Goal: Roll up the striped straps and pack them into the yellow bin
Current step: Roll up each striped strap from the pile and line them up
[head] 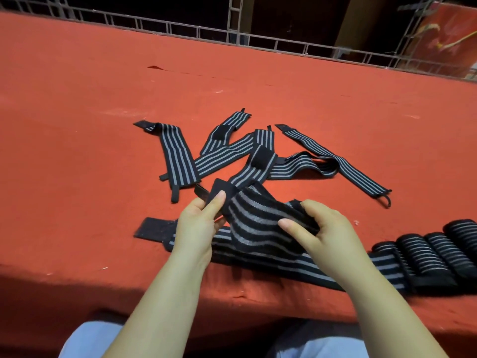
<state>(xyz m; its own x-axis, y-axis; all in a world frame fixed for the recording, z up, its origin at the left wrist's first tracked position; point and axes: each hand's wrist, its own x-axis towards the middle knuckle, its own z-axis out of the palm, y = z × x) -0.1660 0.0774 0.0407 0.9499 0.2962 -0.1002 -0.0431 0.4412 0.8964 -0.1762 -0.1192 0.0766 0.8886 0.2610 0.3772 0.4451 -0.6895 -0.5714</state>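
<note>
Both hands hold one black strap with grey stripes [254, 223] just above the red table. My left hand [198, 220] pinches its left end between thumb and fingers. At the strap's right end my right hand [318, 228] grips it with curled fingers. Under the hands another striped strap [284, 262] lies flat along the near edge, a black patch at its left end. Several loose striped straps [232, 151] lie spread out farther back. Several rolled straps [433, 249] sit side by side at the right. No yellow bin is in view.
The red cloth table [90, 99] stretches far to the left and back. A metal grid rail [196, 32] runs along its far edge. My knees in light trousers [85, 339] show below the near edge.
</note>
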